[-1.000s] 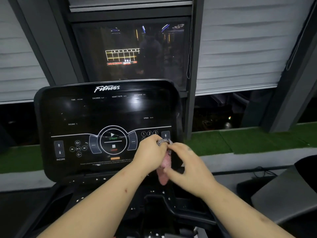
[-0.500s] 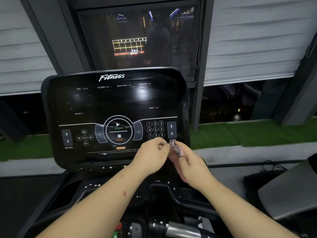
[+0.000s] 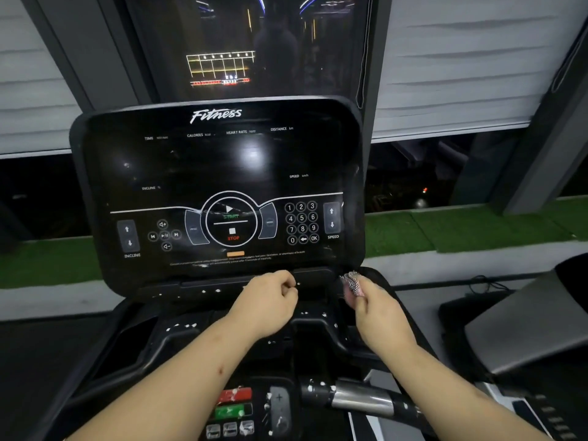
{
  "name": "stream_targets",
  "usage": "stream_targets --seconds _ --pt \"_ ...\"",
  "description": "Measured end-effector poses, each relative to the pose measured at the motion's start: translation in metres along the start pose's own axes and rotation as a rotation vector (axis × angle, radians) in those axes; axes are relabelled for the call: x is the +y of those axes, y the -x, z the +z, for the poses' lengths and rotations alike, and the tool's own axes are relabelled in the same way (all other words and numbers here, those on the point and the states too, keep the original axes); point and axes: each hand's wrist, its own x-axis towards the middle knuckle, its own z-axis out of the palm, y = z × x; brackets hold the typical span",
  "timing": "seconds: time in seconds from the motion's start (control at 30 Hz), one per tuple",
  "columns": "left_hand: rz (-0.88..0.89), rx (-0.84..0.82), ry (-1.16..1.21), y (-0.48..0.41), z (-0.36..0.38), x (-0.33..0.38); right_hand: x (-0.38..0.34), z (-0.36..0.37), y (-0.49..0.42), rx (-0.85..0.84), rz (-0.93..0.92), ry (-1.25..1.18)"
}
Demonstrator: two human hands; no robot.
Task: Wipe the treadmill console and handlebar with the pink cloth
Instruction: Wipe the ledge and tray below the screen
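Observation:
The black treadmill console (image 3: 216,160), marked "Fitness", fills the middle of the view with its screen dark. My right hand (image 3: 378,313) pinches the small bunched pink cloth (image 3: 352,286), which shows a grey patterned edge, just below the console's lower right corner. To its left, apart from the cloth, my left hand (image 3: 270,300) hovers over the black tray under the console with its fingers curled and nothing in it. The handlebar (image 3: 359,397), silver and black, lies lower down between my forearms, speckled with white spots.
A small panel with red and green buttons (image 3: 235,402) sits at the bottom centre. Another grey machine (image 3: 525,329) stands close on the right. Behind the console are a dark window, grey blinds and a strip of green turf (image 3: 461,230).
My hands have dropped from the console's keypad to below its lower edge and come apart. The left hand has let go of the cloth, which stays in the right hand.

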Motion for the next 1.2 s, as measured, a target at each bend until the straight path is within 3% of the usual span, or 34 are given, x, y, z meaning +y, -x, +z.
stream_targets --seconds 0.23,0.5,0.63,0.97,1.2 --pt "-0.038 -0.110 -0.043 0.012 0.006 -0.038 0.011 0.045 0.008 -0.285 -0.036 0.232" --pt "0.008 -0.245 -0.243 0.009 0.019 -0.056 0.016 0.049 0.016 -0.399 -0.140 0.350" --pt "0.035 -0.334 -0.380 0.008 0.027 -0.055 0.029 0.043 0.017 -0.427 -0.166 0.351" --pt "-0.020 -0.313 -0.435 0.004 0.028 -0.057 0.016 0.051 0.008 -0.383 -0.143 0.374" --pt "-0.114 -0.306 -0.440 0.012 0.026 -0.064 -0.010 0.067 -0.005 -0.334 -0.281 0.483"
